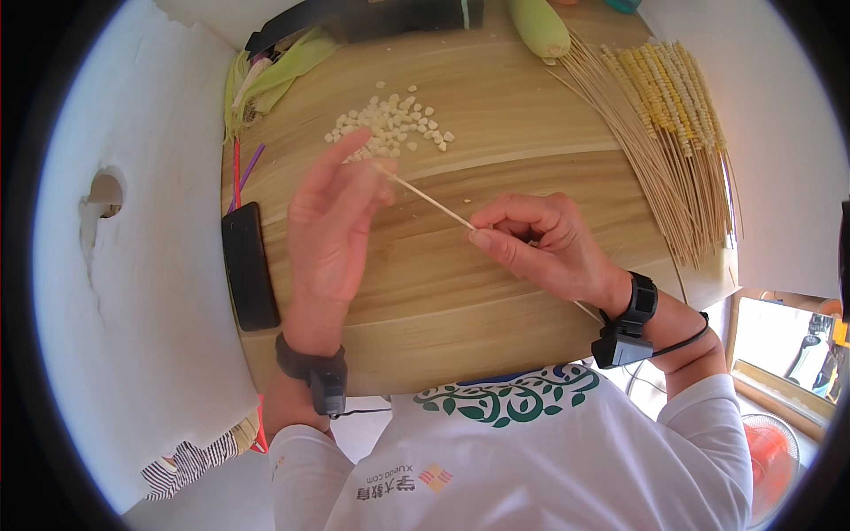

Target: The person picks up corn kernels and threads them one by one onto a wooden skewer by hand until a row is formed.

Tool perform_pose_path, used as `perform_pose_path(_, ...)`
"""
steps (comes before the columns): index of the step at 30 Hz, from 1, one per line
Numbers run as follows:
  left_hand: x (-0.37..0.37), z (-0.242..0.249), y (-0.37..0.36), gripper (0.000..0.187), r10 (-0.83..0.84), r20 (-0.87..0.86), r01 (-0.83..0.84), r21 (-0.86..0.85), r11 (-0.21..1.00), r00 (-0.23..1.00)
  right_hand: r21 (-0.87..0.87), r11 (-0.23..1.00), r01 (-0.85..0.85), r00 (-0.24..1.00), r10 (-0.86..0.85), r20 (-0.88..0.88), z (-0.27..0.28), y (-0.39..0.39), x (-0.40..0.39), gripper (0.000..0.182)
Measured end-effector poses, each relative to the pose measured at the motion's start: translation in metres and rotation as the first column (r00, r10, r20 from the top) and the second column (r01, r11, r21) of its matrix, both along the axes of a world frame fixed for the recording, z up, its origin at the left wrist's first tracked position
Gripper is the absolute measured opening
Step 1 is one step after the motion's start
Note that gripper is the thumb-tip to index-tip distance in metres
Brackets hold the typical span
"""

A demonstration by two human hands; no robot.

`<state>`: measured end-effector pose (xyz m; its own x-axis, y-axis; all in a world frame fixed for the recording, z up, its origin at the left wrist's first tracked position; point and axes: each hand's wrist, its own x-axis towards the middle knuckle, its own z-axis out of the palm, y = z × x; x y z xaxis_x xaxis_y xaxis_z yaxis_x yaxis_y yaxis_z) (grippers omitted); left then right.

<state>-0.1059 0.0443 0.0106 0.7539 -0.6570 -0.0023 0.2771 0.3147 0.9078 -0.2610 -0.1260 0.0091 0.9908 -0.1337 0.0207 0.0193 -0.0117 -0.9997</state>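
Observation:
My right hand [544, 243] pinches a thin wooden skewer [429, 199] between thumb and index finger. The skewer slants up to the left, and its lower end shows again below my palm. Around its upper tip is my left hand [332, 221], smeared by motion. One left finger points upward; whether the fingertips grip the tip or a kernel is not clear. Just beyond my left fingers lies a loose pile of pale corn kernels [390, 119] on the wooden table [460, 296].
At the right lie a bundle of bare skewers [620, 133] and skewers threaded with yellow kernels [664, 88]. A corn cob [540, 31] lies at the back. Green husks [283, 75] sit at the far left, above a black phone-like slab [248, 265]. White walls flank the table.

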Motion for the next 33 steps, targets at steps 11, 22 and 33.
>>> perform_pose_path(11,-0.016,0.002,-0.009,0.043,-0.050,-0.027,0.051,0.057,0.997,0.998,0.162,0.987,0.020,0.991,0.002,-0.132,0.008,-0.003,0.001,0.014)
perform_pose_path(22,-0.013,-0.006,-0.006,0.023,-0.073,-0.141,0.071,-0.020,0.997,0.987,0.209,0.978,-0.002,0.998,0.015,-0.058,-0.002,-0.003,0.004,0.013)
perform_pose_path(33,-0.008,-0.008,-0.003,0.021,-0.118,-0.153,0.112,-0.049,0.993,0.981,0.173,0.985,0.001,0.997,0.013,-0.078,-0.004,-0.002,0.004,0.012)
